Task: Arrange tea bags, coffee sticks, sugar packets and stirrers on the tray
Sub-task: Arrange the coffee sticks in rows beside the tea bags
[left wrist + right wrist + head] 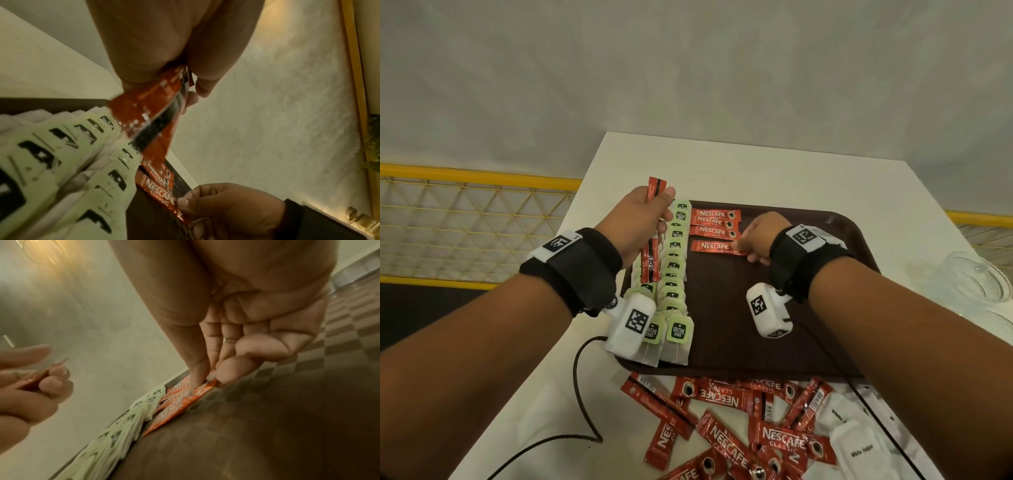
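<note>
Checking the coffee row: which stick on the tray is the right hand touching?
The nearest coffee stick, apart from the three bunched sticks; the right hand pinches its end.

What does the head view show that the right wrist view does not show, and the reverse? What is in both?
Only the head view: the loose coffee sticks and sugar packets on the table before the tray. Only the right wrist view: the fingertips of the right hand from below, pinching the laid stick. Both: the tea bags and the left hand gripping its held sticks.
</note>
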Motion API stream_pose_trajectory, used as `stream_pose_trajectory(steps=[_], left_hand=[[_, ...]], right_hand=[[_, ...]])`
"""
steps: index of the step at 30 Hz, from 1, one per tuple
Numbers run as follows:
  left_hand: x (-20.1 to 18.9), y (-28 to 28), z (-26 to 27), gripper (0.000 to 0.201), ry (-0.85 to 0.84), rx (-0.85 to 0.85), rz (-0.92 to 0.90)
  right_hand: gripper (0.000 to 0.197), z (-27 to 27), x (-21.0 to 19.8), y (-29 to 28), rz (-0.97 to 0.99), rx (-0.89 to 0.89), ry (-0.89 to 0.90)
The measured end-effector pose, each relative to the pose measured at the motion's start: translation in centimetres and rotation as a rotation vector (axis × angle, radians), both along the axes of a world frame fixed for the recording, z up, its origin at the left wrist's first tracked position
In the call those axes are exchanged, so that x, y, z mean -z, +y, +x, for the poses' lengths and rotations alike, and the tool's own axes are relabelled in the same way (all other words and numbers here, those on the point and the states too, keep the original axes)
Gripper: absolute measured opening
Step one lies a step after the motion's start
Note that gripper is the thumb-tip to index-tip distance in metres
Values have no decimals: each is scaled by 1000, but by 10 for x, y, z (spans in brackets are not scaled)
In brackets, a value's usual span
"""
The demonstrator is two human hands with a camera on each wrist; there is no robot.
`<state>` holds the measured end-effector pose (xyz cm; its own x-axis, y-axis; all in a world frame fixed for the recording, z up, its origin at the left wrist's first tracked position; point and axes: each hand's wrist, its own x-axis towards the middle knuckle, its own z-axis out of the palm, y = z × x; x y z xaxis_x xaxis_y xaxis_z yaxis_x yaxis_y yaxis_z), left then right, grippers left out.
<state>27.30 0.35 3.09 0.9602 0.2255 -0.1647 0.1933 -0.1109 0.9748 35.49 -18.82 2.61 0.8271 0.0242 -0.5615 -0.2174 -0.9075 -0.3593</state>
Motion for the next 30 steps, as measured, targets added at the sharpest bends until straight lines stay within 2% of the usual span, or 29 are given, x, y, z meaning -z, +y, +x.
stream_pose_trajectory(steps=[7, 12, 15, 17, 19, 21, 23, 27, 30], left_hand=[[-3, 1, -5, 16, 40, 2, -96], [-3, 3, -7, 22, 61, -7, -141], [-3, 3, -5, 27, 60, -18, -148], [-3, 3, -1, 35, 46, -25, -148], [-4, 2, 2, 39, 40, -59, -173], [-5, 0, 7, 35, 21, -136, -227], [-6, -3, 10, 28, -14, -223, -253], [-8, -8, 12, 27, -68, -264, -206], [-12, -5, 10, 32, -74, -253, -134]], right_hand=[[42, 16, 17, 6, -80, -51, -95], [49, 25, 26, 7, -113, -74, -110], [51, 22, 21, 4, -93, -86, -206], [47, 10, 7, 7, -7, -143, -328], [45, -10, -12, 15, 155, -275, -355], [44, -33, -28, 27, 324, -418, -232], [41, -50, -36, 38, 396, -511, -115], [21, -59, -34, 47, 533, -412, -156], [13, -57, -33, 41, 524, -389, -281]])
